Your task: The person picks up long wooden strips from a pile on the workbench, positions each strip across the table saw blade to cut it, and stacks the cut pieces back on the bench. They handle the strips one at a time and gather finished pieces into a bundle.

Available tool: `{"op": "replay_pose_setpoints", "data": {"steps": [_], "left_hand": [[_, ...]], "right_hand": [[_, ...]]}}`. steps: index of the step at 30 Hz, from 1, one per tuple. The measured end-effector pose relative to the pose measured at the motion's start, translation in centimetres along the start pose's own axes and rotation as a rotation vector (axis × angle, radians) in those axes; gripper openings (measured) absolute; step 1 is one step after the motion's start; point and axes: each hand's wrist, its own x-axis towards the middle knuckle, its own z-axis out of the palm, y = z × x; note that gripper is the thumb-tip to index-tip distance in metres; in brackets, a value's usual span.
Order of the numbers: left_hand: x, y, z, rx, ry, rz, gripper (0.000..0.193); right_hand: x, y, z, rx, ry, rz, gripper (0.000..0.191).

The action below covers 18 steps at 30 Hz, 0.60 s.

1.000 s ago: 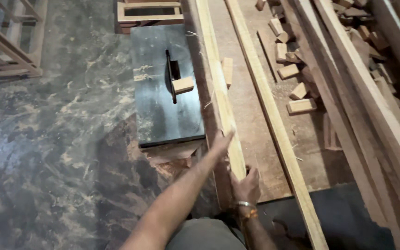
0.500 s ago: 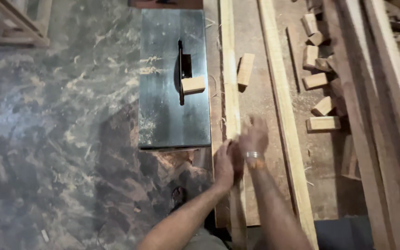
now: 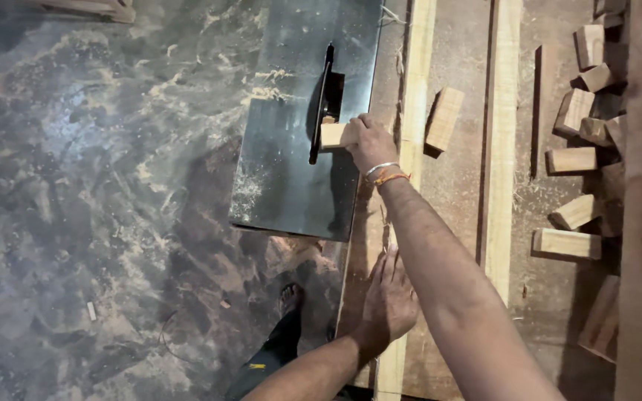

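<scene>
Head view: small wood block (image 3: 334,134) half hidden under right hand (image 3: 369,142).

No packages, labels, signs or screens are visible in this view. No printed or marked surface shows anywhere in the frame.
</scene>
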Motion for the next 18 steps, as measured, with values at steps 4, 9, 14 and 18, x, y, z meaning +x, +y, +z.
{"op": "replay_pose_setpoints", "data": {"steps": [4, 9, 14, 18], "left_hand": [[0.0, 0.4, 0.2, -0.174, -0.021, -0.05, 0.064], [0.6, 0.3, -0.6, 0.013, -0.245, -0.033, 0.075], [1.0, 0.8, -2.1, -0.056, -0.303, -0.055, 0.072], [1.2, 0.9, -2.0, -0.094, -0.241, -0.066, 0.075]], "right_hand": [[-1.5, 1.3, -0.6, 0.036, 0.093, -0.076, 0.053], [-1.9, 7.7, -5.9, 0.043, 0.324, 0.099, 0.044], [-2.6, 10.7, -7.5, -0.03, 0.445, 0.663, 0.075], [-4.5, 8.8, -5.0, 0.0, 0.193, 0.841, 0.05]]}}
